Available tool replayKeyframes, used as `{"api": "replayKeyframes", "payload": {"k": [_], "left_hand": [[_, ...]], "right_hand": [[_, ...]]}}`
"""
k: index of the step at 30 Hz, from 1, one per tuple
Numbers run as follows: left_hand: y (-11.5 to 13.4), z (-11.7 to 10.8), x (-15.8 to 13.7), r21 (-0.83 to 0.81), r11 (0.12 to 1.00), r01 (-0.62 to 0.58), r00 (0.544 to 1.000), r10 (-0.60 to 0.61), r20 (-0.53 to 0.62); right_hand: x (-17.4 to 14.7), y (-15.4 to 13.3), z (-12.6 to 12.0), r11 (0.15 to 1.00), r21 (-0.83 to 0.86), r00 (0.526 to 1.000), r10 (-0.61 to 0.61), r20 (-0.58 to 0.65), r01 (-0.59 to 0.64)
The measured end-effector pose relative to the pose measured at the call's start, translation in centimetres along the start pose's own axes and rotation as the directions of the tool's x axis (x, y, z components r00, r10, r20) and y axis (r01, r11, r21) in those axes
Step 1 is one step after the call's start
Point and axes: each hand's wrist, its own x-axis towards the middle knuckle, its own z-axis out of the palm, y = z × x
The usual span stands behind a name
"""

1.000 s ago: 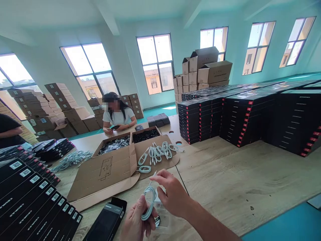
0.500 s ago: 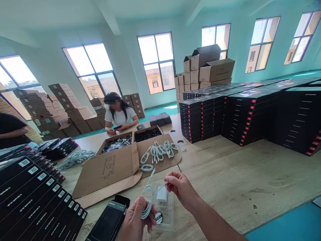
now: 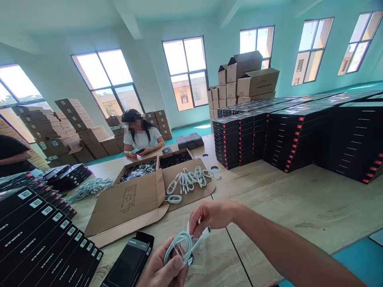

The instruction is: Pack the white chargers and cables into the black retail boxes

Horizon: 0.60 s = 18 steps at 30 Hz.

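Note:
A white USB cable, wound in a small coil, is gripped in my left hand at the bottom centre. Closed fingers of my right hand pinch the same cable at the coil's upper right. Its connector end sticks out just below that hand. Underneath both hands lies a clear plastic tray, largely covered by them. Part of a round black-and-white disc shows in the tray. Left of my left hand, a black box with a raised flap lies on the wooden table.
Several coiled white cables lie on a cardboard flap of an open carton holding small parts. Stacked black boxes stand at left and right. A co-worker sits across the table; another person's arm shows far left.
My right hand has moved down and turned over, closer to the coil in my left hand. The connector end now points up and right. The white charger in the tray has become hidden.

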Motion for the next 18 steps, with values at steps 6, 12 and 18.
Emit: {"api": "replayKeyframes", "payload": {"k": [6, 12, 18], "left_hand": [[-0.6, -0.1, 0.7, -0.045, 0.999, 0.014, 1.0, -0.014, 0.013], [-1.0, -0.5, 1.3, 0.151, 0.989, -0.004, 1.0, 0.005, -0.003], [-0.7, 0.0, 0.7, 0.056, 0.998, -0.023, 0.996, 0.028, -0.086]], "right_hand": [[0.1, 0.0, 2.0, 0.996, 0.092, 0.98, 0.036, -0.193, -0.018], [1.1, 0.6, 4.5, 0.833, 0.551, 0.942, 0.143, -0.305, 0.052], [1.9, 1.6, 6.1, 0.803, 0.585, 0.935, 0.11, -0.337, 0.117]]}}
